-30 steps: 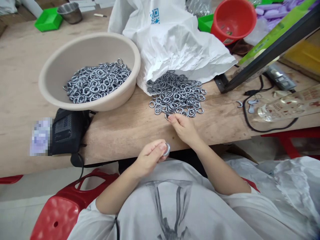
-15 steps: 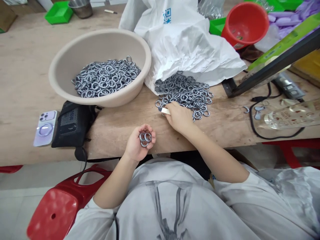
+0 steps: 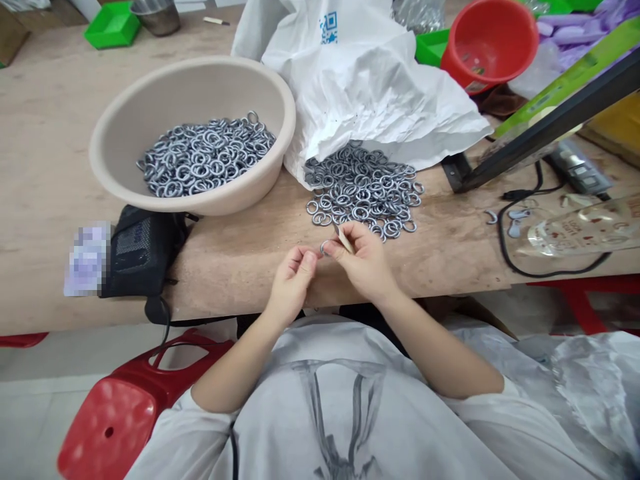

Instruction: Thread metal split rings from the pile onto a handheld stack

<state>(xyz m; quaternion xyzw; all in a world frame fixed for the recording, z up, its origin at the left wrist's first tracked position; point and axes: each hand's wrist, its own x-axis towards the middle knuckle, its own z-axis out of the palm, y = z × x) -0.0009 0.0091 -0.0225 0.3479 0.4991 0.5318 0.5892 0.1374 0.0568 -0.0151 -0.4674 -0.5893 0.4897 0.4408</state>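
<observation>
At the far left of the brown wooden table, to the near left of a large beige round plastic basin, lies a flat lilac rectangular item, its details blurred over. Below the basin, beyond the table's near edge, stands a glossy red plastic stool; behind the basin, toward its left, sits a shallow bright-green plastic tray. A black fabric pouch rests just in front of the basin, and a small grey metal bowl stands behind it, beside the tray. The basin itself holds a broad mound of loose grey metallic rings.

To the basin's near right is the person's left hand — its fingers curled, thumb pressed against them, tips just beside a single shiny grey ring; I cannot tell whether they grip anything. That ring is pinched in the fingers of the right hand, farther right of the basin, which also grasps a slim cream-handled tool with a dark tip. Past the basin's right rim a crumpled white woven sack lies open, with a heap of similar rings spilling from its mouth — well apart from the basin, just beyond the right hand. Farther right stand a red plastic tub and a black metal bar.
</observation>
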